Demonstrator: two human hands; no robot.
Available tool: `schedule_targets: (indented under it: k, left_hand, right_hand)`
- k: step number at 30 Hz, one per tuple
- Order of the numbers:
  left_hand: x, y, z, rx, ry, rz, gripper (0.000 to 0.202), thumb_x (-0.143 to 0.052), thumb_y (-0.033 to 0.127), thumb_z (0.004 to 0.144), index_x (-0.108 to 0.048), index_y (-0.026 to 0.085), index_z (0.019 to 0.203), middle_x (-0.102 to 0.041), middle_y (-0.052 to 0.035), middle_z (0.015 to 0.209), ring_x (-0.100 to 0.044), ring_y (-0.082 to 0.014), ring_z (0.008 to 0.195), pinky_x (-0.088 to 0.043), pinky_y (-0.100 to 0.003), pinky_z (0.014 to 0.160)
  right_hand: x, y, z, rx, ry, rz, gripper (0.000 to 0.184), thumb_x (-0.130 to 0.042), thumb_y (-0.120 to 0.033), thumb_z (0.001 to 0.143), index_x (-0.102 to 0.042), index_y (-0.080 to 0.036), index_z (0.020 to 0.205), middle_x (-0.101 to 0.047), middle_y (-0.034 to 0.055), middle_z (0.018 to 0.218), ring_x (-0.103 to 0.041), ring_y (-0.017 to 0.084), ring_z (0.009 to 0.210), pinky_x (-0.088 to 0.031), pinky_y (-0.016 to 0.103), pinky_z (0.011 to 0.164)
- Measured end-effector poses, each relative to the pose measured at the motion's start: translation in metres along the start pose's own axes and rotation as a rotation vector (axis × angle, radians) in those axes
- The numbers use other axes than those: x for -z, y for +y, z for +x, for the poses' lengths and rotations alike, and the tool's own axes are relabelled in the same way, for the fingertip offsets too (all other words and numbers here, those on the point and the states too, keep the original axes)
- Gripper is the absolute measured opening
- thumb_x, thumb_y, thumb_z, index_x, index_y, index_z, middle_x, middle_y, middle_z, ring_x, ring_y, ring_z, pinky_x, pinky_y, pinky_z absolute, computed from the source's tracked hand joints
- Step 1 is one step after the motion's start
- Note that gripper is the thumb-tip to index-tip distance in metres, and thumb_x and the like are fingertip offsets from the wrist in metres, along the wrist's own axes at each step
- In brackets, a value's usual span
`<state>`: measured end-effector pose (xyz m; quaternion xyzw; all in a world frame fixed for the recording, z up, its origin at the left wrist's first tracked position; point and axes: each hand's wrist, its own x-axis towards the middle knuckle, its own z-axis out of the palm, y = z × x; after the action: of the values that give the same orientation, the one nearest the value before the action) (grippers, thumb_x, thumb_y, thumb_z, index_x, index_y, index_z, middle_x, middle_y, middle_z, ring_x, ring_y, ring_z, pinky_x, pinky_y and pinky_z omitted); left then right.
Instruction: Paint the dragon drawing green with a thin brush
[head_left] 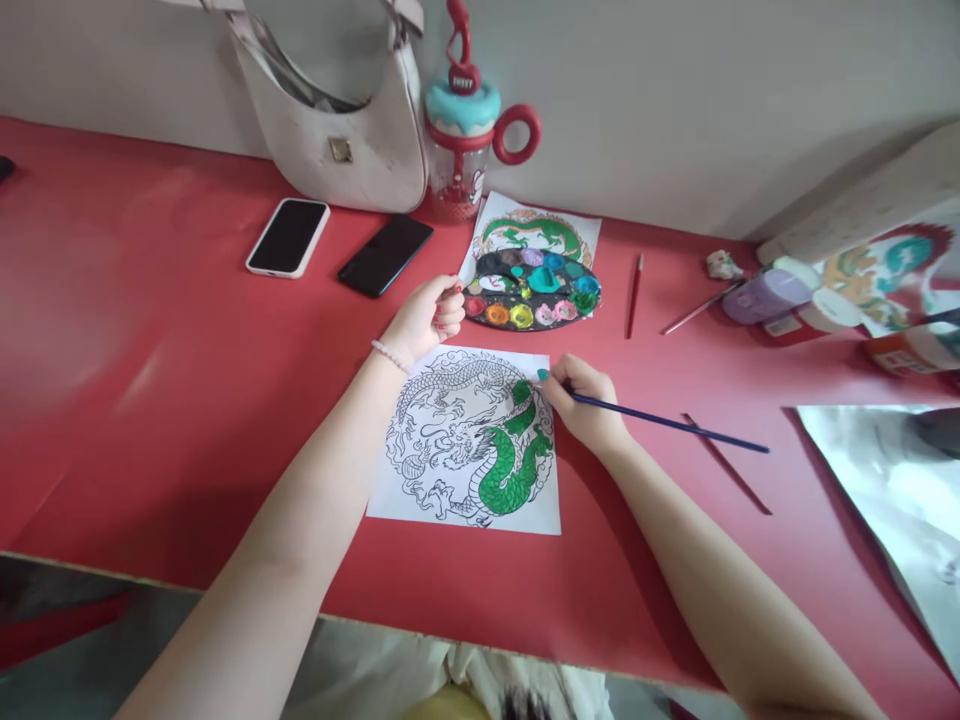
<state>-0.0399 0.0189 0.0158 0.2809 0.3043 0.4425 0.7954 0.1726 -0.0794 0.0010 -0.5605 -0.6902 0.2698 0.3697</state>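
My right hand is closed around a paintbrush with a dark blue handle. Its tip is at the upper right of a sheet with a line-drawn dragon, where part of the body is painted green. My left hand rests at the sheet's upper left edge, fingers curled in, beside the left end of a dark oval paint palette. Whether those fingers hold anything I cannot make out. Several colours of paint fill the palette's wells. Partly under it lies another dragon picture, painted green and orange.
Behind stand a white handbag and a cup with a red handle; before them lie a white-cased phone and a black phone. Loose brushes, paint jars and a silvery sheet are at right on the red table.
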Motion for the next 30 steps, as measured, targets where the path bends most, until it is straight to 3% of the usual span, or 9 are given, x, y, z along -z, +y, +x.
schedule_targets:
  k: [8,11,18,30]
  left_hand:
    - [0.0025,-0.0007,0.0006,-0.017,-0.030,0.002,0.025,-0.043,0.019,0.083,-0.041,0.017,0.059,-0.018,0.0102,0.042,-0.018,-0.0028,0.032,-0.014,-0.016,0.034]
    - [0.0044,-0.0017,0.0015,-0.024,-0.042,0.002,0.024,-0.045,0.019,0.082,-0.041,0.016,0.059,-0.019,0.0105,0.043,-0.018,-0.0024,0.032,-0.014,-0.016,0.034]
    - [0.0097,-0.0043,0.0044,-0.035,-0.070,-0.005,0.022,-0.049,0.022,0.080,-0.041,0.017,0.060,-0.020,0.0104,0.043,-0.019,-0.0026,0.033,-0.014,-0.016,0.034]
    - [0.0055,-0.0027,0.0035,-0.022,-0.033,0.009,0.026,-0.040,0.020,0.085,-0.040,0.016,0.060,-0.018,0.0102,0.043,-0.015,-0.0029,0.033,-0.012,-0.016,0.035]
  right_hand:
    - [0.0019,0.0023,0.0026,-0.047,-0.061,0.138,0.014,-0.057,-0.027,0.074,-0.046,-0.021,0.069,-0.045,-0.0038,0.058,-0.039,0.009,0.052,-0.032,0.024,0.048]
    - [0.0033,0.0027,0.0051,-0.073,-0.062,0.177,0.017,-0.059,-0.029,0.073,-0.047,-0.020,0.067,-0.047,-0.0028,0.061,-0.042,0.010,0.055,-0.034,0.024,0.051]
    - [0.0040,0.0031,0.0053,-0.107,-0.030,0.138,0.024,-0.058,-0.031,0.073,-0.044,-0.020,0.058,-0.043,-0.0034,0.054,-0.038,0.010,0.051,-0.032,0.025,0.049]
    - [0.0003,0.0032,0.0043,-0.094,-0.072,0.053,0.024,-0.054,-0.029,0.073,-0.038,-0.019,0.057,-0.036,-0.0052,0.052,-0.032,0.007,0.050,-0.027,0.022,0.047]
